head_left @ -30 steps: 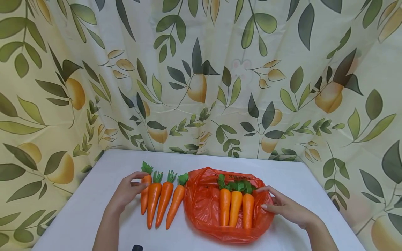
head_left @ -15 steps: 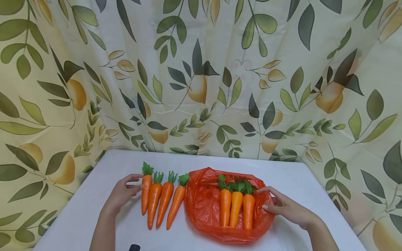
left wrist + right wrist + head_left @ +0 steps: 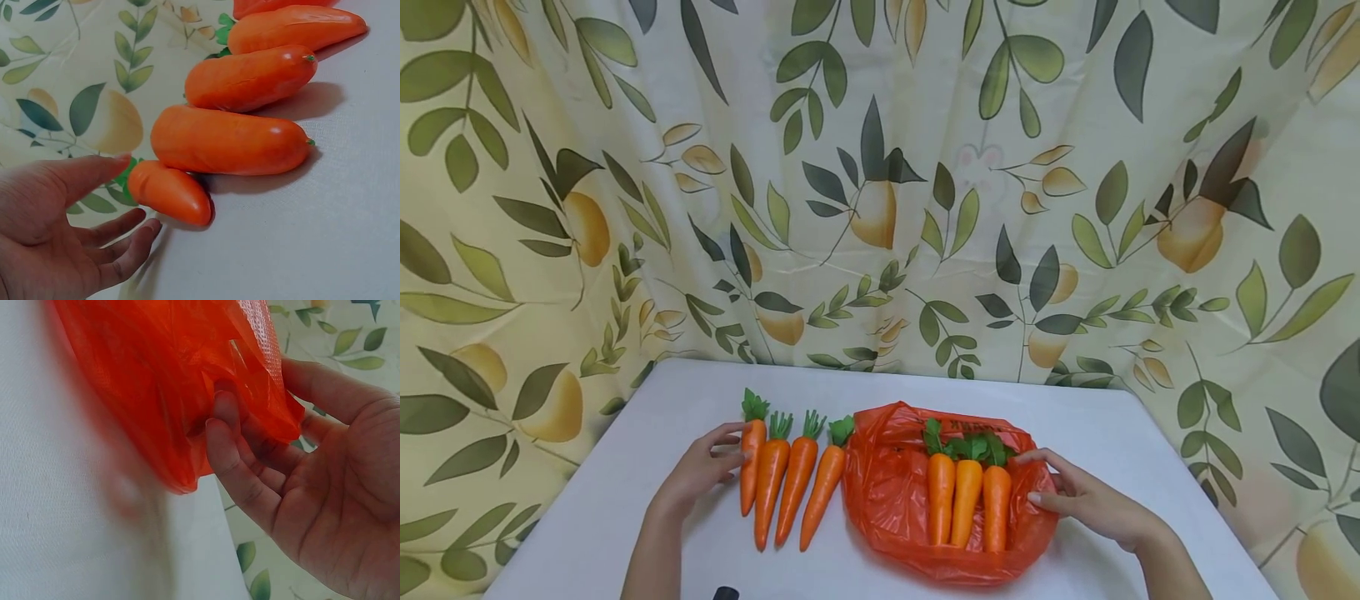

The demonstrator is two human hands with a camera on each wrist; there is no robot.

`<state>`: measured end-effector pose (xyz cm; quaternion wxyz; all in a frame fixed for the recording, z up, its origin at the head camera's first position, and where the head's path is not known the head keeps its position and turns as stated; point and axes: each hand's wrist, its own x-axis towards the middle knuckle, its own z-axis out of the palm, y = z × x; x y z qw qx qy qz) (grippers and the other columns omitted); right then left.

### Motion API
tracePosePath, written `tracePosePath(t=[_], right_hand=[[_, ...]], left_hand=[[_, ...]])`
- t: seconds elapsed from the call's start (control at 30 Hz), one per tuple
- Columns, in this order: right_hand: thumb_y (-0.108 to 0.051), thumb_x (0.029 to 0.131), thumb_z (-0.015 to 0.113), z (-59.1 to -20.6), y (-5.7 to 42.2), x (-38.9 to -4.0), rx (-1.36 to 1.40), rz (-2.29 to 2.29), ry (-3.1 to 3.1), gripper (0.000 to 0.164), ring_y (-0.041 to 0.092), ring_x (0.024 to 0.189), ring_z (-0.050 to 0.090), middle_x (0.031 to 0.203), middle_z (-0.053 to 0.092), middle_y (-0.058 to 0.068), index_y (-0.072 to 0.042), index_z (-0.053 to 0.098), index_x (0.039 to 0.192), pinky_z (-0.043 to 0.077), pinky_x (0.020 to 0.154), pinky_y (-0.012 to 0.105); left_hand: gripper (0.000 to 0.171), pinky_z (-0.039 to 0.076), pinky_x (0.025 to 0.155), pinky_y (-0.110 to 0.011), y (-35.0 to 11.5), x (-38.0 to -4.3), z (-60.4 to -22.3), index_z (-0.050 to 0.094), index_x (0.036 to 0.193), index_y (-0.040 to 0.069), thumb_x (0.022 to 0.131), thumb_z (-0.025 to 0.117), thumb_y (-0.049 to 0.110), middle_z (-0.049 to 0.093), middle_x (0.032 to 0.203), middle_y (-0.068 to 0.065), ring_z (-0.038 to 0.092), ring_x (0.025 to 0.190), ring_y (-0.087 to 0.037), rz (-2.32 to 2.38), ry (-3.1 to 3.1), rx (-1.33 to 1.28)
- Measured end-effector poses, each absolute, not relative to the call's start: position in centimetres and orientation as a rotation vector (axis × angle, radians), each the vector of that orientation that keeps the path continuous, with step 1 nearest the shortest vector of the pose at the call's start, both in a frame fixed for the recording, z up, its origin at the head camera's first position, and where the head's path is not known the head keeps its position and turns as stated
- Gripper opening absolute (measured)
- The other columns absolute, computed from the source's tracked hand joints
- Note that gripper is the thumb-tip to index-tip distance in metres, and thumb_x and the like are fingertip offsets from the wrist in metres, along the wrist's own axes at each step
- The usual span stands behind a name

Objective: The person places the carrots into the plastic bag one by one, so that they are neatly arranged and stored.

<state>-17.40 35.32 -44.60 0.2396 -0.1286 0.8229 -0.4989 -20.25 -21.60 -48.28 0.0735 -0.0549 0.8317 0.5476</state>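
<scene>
Four-finger-wide orange carrots with green tops lie in a row on the left of the table; the leftmost carrot [image 3: 749, 483] is the shortest in the left wrist view. Beside it hovers my left hand [image 3: 696, 471], thumb and fingers spread and loosely bent, fingertips right at its upper side. A crinkled red plastic bag [image 3: 887, 492] lies spread open toward me, with three carrots side by side inside, one of them a lighter orange carrot [image 3: 966, 504]. My right hand [image 3: 1093, 500] holds the bag's right edge between thumb and fingers; part of those fingers is hidden by the plastic.
The white table [image 3: 820, 575] ends at a leaf-and-fruit patterned curtain [image 3: 880, 292] behind it. A small black object [image 3: 726, 592] shows at the bottom edge, left of the middle. The rightmost loose carrot [image 3: 822, 498] lies close beside the bag.
My left hand drew back left from the leftmost carrot, then came slightly right to its side again. The carrots, the bag and my right hand have stayed in place.
</scene>
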Motion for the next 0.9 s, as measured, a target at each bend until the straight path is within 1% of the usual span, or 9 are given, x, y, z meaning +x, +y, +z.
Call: tracePosePath(t=[0.17, 0.33, 0.53, 0.6, 0.77, 0.8, 0.9], right_hand=[[-0.022, 0.106, 0.059, -44.7, 35.1, -17.6, -0.359, -1.367, 2.245, 0.050, 0.031, 0.108, 0.065, 0.130, 0.063, 0.016, -0.012, 0.040, 0.152, 0.048, 0.097, 0.062], [-0.022, 0.106, 0.059, -44.8, 35.2, -17.7, -0.343, -1.364, 2.240, 0.051, 0.030, 0.111, 0.064, 0.134, 0.060, 0.017, -0.012, 0.040, 0.152, 0.050, 0.097, 0.060], [-0.023, 0.106, 0.059, -44.8, 35.2, -17.6, -0.337, -1.362, 2.247, 0.050, 0.030, 0.111, 0.064, 0.135, 0.061, 0.017, -0.012, 0.041, 0.151, 0.050, 0.096, 0.061], [-0.024, 0.107, 0.059, -44.7, 35.2, -17.6, -0.341, -1.364, 2.254, 0.048, 0.031, 0.112, 0.062, 0.137, 0.059, 0.017, -0.012, 0.042, 0.151, 0.051, 0.095, 0.056], [-0.028, 0.109, 0.054, -44.8, 35.0, -17.7, -0.353, -1.377, 2.283, 0.043, 0.034, 0.119, 0.054, 0.147, 0.048, 0.023, -0.010, 0.047, 0.147, 0.054, 0.088, 0.044], [-0.028, 0.109, 0.053, -44.8, 35.0, -17.7, -0.362, -1.379, 2.295, 0.042, 0.035, 0.121, 0.052, 0.148, 0.045, 0.023, -0.009, 0.048, 0.146, 0.054, 0.088, 0.043], [-0.028, 0.108, 0.056, -44.8, 34.8, -17.7, -0.351, -1.392, 2.331, 0.040, 0.037, 0.124, 0.049, 0.148, 0.047, 0.022, -0.009, 0.052, 0.143, 0.054, 0.090, 0.041]], left_hand=[[0.049, 0.058, 0.086, -0.045, -21.8, -20.2, -48.5, 0.058, 0.145, 0.010, 0.097, 0.069, 0.013, 0.053, 0.140, -0.025, 0.061, 0.113, -0.036, 1.661, 2.487, -0.127], [0.047, 0.057, 0.087, -0.045, -21.9, -20.3, -48.9, 0.058, 0.147, 0.013, 0.101, 0.066, 0.013, 0.054, 0.141, -0.023, 0.058, 0.116, -0.036, 1.682, 2.458, -0.053], [0.043, 0.056, 0.087, -0.042, -21.6, -20.3, -49.1, 0.057, 0.148, 0.013, 0.105, 0.059, 0.015, 0.053, 0.143, -0.021, 0.056, 0.116, -0.034, 1.712, 2.433, -0.021], [0.043, 0.055, 0.086, -0.041, -21.4, -20.4, -49.1, 0.057, 0.149, 0.013, 0.106, 0.058, 0.015, 0.054, 0.143, -0.021, 0.056, 0.115, -0.033, 1.719, 2.432, -0.022], [0.044, 0.054, 0.085, -0.040, -21.2, -20.5, -49.4, 0.056, 0.149, 0.011, 0.106, 0.059, 0.016, 0.053, 0.145, -0.020, 0.056, 0.115, -0.033, 1.718, 2.445, -0.021], [0.044, 0.054, 0.085, -0.040, -21.2, -20.5, -49.4, 0.057, 0.149, 0.011, 0.105, 0.060, 0.016, 0.053, 0.145, -0.020, 0.056, 0.115, -0.033, 1.713, 2.450, -0.021], [0.044, 0.054, 0.082, -0.038, -21.0, -20.7, -49.6, 0.058, 0.147, 0.010, 0.103, 0.064, 0.015, 0.055, 0.144, -0.018, 0.057, 0.113, -0.033, 1.688, 2.482, -0.019]])
